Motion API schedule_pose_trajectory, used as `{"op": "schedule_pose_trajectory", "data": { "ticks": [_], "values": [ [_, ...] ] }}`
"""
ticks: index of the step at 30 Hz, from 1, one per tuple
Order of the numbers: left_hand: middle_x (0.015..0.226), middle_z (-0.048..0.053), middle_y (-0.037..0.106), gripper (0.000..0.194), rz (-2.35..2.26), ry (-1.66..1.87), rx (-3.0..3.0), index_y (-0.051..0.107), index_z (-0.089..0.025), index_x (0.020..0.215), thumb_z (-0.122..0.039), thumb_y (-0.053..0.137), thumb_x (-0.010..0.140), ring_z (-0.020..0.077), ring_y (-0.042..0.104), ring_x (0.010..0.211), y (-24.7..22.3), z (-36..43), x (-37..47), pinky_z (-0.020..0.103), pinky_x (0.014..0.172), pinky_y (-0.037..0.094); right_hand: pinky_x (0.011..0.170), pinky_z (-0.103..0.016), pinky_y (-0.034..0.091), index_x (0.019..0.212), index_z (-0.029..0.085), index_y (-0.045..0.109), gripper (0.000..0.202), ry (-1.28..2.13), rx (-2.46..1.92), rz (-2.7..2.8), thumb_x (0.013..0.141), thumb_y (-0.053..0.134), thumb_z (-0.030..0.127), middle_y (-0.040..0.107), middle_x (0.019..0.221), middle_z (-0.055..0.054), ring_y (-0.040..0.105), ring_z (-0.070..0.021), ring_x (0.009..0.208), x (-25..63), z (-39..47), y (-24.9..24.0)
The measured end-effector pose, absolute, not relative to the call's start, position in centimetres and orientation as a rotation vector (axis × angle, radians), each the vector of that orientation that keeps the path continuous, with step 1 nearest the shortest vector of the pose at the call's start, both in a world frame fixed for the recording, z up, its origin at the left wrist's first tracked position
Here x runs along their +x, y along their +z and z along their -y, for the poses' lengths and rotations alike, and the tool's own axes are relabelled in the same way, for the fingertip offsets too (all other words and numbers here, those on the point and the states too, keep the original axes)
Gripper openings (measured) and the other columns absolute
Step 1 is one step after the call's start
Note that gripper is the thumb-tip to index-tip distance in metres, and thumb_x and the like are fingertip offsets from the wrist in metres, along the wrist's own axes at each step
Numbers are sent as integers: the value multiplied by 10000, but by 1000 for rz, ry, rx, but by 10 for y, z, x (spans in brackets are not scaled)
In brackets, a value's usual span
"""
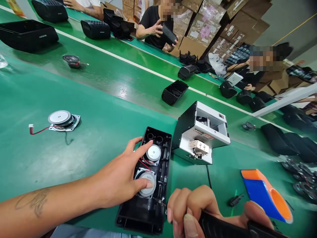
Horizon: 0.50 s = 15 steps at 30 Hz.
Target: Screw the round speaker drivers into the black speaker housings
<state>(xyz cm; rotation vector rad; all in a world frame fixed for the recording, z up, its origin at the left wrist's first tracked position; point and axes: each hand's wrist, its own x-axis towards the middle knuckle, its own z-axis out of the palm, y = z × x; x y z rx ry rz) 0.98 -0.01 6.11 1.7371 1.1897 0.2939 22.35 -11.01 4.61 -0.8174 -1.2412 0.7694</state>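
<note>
A long black speaker housing lies open side up on the green bench, with two silver-backed speaker drivers inside. My left hand spreads over it, its thumb on the nearer driver and its index fingertip at the edge of the farther driver. Red wires run between the drivers. My right hand is wrapped round a black screwdriver, which looks powered. Its metal bit points into the housing beside the nearer driver's lower right corner; whether a screw sits on the tip I cannot tell.
A black-and-white screw feeder stands right of the housing. Farther right lies a blue-and-orange scoop-like holder. A loose driver with a red lead is at left. Beyond, a green conveyor carries housings; a person across holds a speaker.
</note>
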Motion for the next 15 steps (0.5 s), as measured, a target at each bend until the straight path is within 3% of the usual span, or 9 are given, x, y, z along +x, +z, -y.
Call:
{"op": "schedule_pose_trajectory", "data": {
  "ticks": [11, 15],
  "values": [
    [1964, 15, 164, 1120, -1180, 318, 1778, 291, -493, 1855, -378, 878, 908, 398, 647, 1560, 63, 0, 11, 578, 1337, 539, 458, -271, 521, 997, 295, 541, 225, 722, -836, 1208, 1209, 614, 289, 478, 654, 97, 430, -127, 417, 208, 113, 34],
    [1972, 28, 146, 1112, -1165, 347, 1787, 320, -469, 1852, -332, 881, 901, 397, 661, 1546, 60, 1, 12, 580, 1315, 562, 452, -268, 509, 976, 309, 504, 263, 737, -850, 1153, 1208, 628, 323, 463, 670, 90, 500, -155, 447, 208, 115, 37]
  ]
}}
